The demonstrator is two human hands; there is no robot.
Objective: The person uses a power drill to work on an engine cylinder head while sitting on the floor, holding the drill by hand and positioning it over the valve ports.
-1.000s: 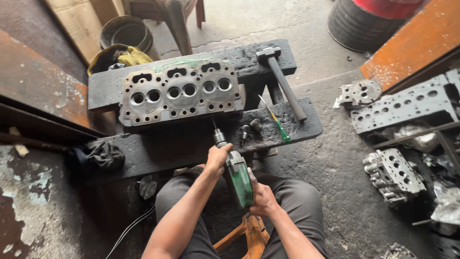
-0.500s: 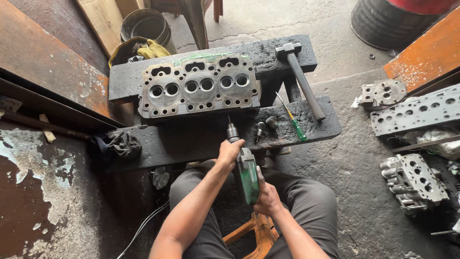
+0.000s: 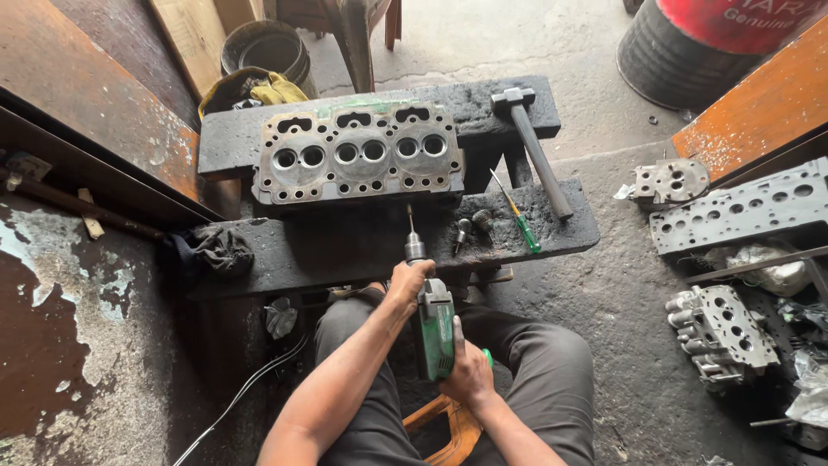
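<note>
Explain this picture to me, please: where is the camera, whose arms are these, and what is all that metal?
The camera sits on a person's head and looks down at their own arms and knees. Their left hand grips the front of a green power drill; the right hand holds its rear. The bit points toward a grey engine cylinder head lying on a blackened wooden bench. A hammer, a green-handled screwdriver and a rag lie there too. More cylinder heads rest on the floor at right.

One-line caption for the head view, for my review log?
Both hands hold a green electric drill pointed toward a cylinder head on dark wooden blocks.
</note>
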